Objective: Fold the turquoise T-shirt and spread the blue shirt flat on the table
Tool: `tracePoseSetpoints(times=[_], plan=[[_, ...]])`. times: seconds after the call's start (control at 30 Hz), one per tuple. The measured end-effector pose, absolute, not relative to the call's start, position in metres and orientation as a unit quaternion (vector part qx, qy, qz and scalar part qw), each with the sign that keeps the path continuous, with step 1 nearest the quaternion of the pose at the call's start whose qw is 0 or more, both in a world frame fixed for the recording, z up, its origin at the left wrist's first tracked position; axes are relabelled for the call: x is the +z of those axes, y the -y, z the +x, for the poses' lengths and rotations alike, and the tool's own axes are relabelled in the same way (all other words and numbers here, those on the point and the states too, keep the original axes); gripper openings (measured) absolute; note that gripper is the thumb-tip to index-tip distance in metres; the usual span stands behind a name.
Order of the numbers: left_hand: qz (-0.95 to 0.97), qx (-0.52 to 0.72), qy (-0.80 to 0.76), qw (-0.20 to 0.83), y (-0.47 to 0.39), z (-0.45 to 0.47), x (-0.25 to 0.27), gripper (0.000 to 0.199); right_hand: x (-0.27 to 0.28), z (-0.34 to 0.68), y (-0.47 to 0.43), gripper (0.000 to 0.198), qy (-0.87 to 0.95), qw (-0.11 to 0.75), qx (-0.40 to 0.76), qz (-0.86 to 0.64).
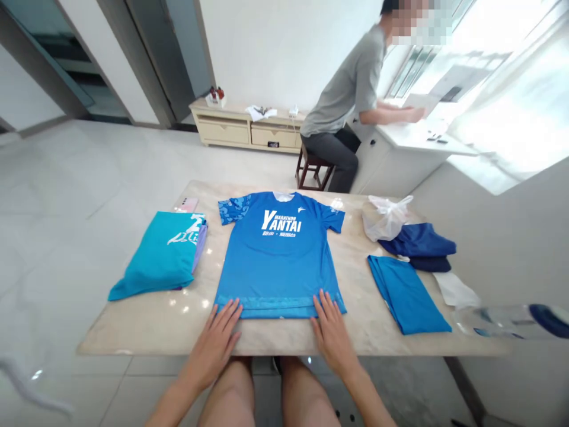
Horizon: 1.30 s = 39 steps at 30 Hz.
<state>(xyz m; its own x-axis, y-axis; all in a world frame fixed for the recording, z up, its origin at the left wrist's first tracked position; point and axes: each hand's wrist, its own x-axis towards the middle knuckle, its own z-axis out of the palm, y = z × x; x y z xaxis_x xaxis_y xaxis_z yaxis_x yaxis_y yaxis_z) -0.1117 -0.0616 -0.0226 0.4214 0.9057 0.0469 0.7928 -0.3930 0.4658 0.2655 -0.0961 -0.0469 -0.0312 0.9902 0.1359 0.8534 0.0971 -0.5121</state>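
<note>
A blue T-shirt (278, 267) with white "Yantai Marathon" lettering lies spread flat, front up, its collar pointing away from me. Its short sleeves stick out to both sides. At the lower left corner of the hem, my left hand (217, 335) rests with fingers outstretched on the cloth and the table edge. My right hand (331, 329) lies on the lower right part of the hem, fingers spread and flat. Neither hand grips the fabric.
Left on the marble-patterned table (133, 332) is a stack of folded teal clothing (164, 249). To the right are a folded blue garment (409, 296), dark blue cloth (418, 240), a plastic bag (384, 216) and a bottle (507, 320). A person (351, 89) sits beyond.
</note>
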Motion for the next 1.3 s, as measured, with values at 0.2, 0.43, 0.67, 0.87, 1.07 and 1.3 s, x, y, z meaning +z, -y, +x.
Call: tracePoseSetpoints(times=[0.2,0.43,0.67,0.87,1.07,1.3], plan=[[0.685,0.255,-0.557,0.394,0.141,-0.108,0.061,0.051,0.006,0.255,0.22,0.057,0.547,0.381,0.356,-0.655],[0.858,0.195,-0.466,0.09,0.242,-0.05,0.127,0.03,0.101,0.159,0.291,0.041,0.633,0.398,0.17,-0.641],[0.927,0.078,-0.361,-0.061,0.264,-0.047,0.111,0.02,0.093,0.116,0.317,0.056,0.688,0.304,-0.072,-0.655],[0.867,0.195,-0.451,-0.08,0.277,-0.069,0.13,0.053,0.103,0.116,0.315,0.046,0.701,0.287,-0.082,-0.647],[0.832,0.238,-0.486,-0.126,0.329,-0.103,0.098,0.067,0.101,0.113,0.317,0.044,0.696,0.287,-0.093,-0.652],[0.81,0.274,-0.51,-0.096,0.325,-0.127,0.098,0.068,0.103,0.105,0.311,0.041,0.694,0.264,-0.116,-0.66]])
